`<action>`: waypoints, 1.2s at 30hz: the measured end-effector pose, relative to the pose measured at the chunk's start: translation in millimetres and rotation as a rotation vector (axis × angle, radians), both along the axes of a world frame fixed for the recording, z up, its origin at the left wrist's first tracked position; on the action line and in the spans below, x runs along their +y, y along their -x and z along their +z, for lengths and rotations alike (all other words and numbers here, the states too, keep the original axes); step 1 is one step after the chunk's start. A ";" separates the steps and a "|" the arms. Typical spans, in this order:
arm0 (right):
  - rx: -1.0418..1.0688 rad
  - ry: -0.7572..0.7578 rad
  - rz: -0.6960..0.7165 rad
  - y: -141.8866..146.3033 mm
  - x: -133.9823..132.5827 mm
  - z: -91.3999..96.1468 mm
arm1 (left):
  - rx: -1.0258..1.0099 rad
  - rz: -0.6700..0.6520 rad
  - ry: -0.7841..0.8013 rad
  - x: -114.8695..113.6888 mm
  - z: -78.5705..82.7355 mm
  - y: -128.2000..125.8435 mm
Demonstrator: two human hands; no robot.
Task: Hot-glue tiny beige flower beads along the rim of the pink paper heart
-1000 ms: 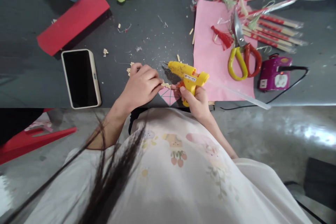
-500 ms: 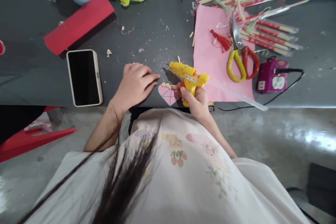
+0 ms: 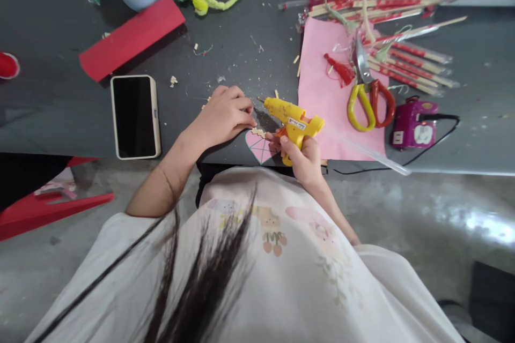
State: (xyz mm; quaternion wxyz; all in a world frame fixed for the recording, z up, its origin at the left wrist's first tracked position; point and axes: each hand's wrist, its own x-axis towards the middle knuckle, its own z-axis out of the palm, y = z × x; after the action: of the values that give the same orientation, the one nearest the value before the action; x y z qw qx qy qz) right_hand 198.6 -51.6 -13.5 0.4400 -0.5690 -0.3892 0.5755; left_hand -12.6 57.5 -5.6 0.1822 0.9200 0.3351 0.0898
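Note:
My right hand (image 3: 306, 159) grips a yellow hot glue gun (image 3: 290, 117), its nozzle pointing left and a clear glue stick (image 3: 384, 161) sticking out of the back. Below the gun, at the table's front edge, lies a pink paper heart (image 3: 257, 147) with dark lines drawn across it. Small pale wooden bits (image 3: 258, 132) sit in a row along its upper edge. My left hand (image 3: 229, 116) is beside the heart's upper left, thumb and fingertips drawn together at the end of that row. Whatever is between those fingertips is too small to make out.
A phone (image 3: 135, 118) and a red folded card (image 3: 132, 37) lie to the left. Scissors (image 3: 364, 91) and a red tassel (image 3: 341, 69) rest on pink paper (image 3: 316, 86). Wrapped sticks (image 3: 418, 61) and a purple box with a cable (image 3: 416, 123) are at right.
My left hand has moved right, to the heart's upper edge, and its fingers have come together. My right hand still holds the glue gun in nearly the same place. The view has shifted slightly.

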 end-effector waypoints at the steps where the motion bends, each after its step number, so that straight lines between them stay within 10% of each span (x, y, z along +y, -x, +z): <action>1: -0.003 0.000 -0.002 -0.6 -0.2 -0.2 | -0.009 -0.011 -0.007 1.2 -1.2 0.2; 13: 0.023 -0.029 -0.019 -4.7 -1.2 -5.5 | -0.058 -0.103 -0.197 -0.9 -4.3 -5.9; 36: 0.048 -0.014 -0.004 -4.7 -3.1 -7.5 | 0.174 0.522 -0.365 50.9 8.8 32.3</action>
State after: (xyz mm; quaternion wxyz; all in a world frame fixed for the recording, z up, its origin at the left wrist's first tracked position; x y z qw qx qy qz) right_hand 203.3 -54.7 -21.0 0.4546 -0.5526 -0.3814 0.5852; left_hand -44.8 108.4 3.1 -0.0443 0.8248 0.5522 0.1132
